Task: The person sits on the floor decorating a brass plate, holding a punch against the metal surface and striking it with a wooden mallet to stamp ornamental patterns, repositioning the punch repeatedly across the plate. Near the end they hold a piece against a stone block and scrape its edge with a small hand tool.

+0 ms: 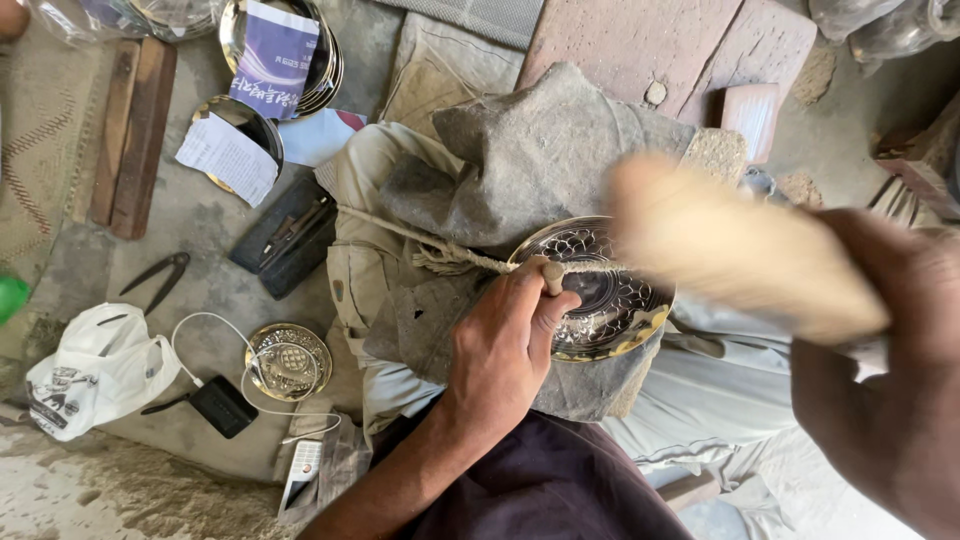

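The round, shiny embossed metal plate (600, 295) lies on a grey, worn cloth pad (540, 170) draped over the person's lap, and it serves as the landmark here. The left hand (505, 345) rests on the plate's near-left rim, fingers curled shut around a small metal punch (552, 275) whose tip stands on the plate's surface. The right hand (880, 330), to the right of the plate and raised above it, is closed around the handle of a pale wooden mallet (730, 245), which is blurred with motion. A twisted fibre cord (440, 250) runs across the pad from the left to the plate's top-left edge. As a judgement, the work is well along: a scale-like pattern covers the plate's upper left part, while the centre and the near-right rim look smoother, though glare makes that hard to tell. Well to the left of the plate, on the concrete floor (190, 220), lie a small round embossed brass dish (288, 360), dark metal pliers (155, 280), a black tool pouch (285, 235) and a white plastic bag (95, 370).
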Demonstrator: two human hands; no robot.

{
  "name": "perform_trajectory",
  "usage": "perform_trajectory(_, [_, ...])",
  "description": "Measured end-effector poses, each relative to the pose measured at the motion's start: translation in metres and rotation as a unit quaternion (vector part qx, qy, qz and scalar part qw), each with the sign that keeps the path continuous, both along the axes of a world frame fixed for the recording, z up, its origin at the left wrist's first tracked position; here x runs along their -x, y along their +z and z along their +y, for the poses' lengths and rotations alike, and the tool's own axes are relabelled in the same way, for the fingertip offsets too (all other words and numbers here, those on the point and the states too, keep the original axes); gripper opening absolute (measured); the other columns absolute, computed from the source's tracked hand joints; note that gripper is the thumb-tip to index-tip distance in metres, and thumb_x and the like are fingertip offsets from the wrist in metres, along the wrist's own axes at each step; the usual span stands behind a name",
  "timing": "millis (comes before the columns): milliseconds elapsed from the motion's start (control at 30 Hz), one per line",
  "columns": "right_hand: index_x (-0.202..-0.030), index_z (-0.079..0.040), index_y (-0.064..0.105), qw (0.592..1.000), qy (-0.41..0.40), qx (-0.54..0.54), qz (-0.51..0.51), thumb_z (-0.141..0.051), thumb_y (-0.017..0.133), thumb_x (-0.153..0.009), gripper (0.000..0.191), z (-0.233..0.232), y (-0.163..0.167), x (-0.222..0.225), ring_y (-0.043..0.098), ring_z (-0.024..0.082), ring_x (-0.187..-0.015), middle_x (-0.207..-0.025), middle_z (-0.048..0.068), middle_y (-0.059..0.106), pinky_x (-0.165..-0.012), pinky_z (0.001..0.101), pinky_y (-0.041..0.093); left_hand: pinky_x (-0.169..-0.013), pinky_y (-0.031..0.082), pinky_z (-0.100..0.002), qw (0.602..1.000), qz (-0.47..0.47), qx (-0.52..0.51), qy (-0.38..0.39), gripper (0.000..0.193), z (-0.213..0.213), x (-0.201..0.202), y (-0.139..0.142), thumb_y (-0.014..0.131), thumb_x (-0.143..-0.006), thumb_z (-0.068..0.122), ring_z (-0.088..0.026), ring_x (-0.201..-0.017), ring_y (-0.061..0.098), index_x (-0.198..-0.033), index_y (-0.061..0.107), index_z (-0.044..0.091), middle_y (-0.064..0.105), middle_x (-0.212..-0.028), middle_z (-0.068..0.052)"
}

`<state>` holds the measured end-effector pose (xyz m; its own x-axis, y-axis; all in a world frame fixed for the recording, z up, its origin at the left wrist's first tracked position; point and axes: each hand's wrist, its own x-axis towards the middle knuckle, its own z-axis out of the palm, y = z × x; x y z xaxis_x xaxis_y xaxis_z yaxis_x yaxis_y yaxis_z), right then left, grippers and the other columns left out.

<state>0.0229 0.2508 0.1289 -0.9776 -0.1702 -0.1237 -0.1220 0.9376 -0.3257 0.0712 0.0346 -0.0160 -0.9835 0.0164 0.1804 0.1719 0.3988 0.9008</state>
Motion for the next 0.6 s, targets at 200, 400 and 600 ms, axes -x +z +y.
perform_trajectory(200, [-0.128, 0.000, 0.068, 0.970, 0.112, -0.206, 0.065, 0.010, 0.067, -0.086, 0.043, 0.001, -0.008, -0.002, 0.071, 0.029, -0.071, -0.089, 0.022, 0.072, -0.068, 0.0403, 0.061, -0.065, 0.062, -0.029, 1.000, -0.015, -0.004, -0.003, 0.022, -0.002, 0.002, 0.006, 0.070, -0.103, 0.015, -0.017, -0.080, 0.073, -0.117, 0.060, 0.001, 0.070, -0.095, -0.009])
perform_trajectory(400, [-0.141, 0.011, 0.053, 0.992, 0.064, -0.100, 0.040, 0.012, 0.056, -0.081, 0.060, 0.033, -0.014, -0.011, 0.070, 0.034, -0.089, -0.107, 0.029, 0.069, -0.079, 0.0438, 0.059, -0.055, 0.060, -0.025, 0.998, -0.033, 0.046, -0.033, 0.019, -0.015, 0.000, 0.012, 0.067, -0.102, 0.017, -0.015, -0.071, 0.069, -0.112, 0.064, 0.001, 0.069, -0.090, -0.010])
perform_trajectory(600, [-0.138, 0.008, 0.057, 0.989, 0.059, -0.137, 0.011, 0.017, 0.053, -0.083, 0.056, 0.038, -0.027, -0.011, 0.070, 0.033, -0.088, -0.106, 0.026, 0.068, -0.081, 0.0437, 0.061, -0.059, 0.058, -0.035, 0.988, -0.094, 0.059, -0.105, 0.021, -0.011, 0.004, 0.009, 0.066, -0.104, 0.021, -0.019, -0.069, 0.069, -0.105, 0.059, 0.001, 0.067, -0.083, -0.010])
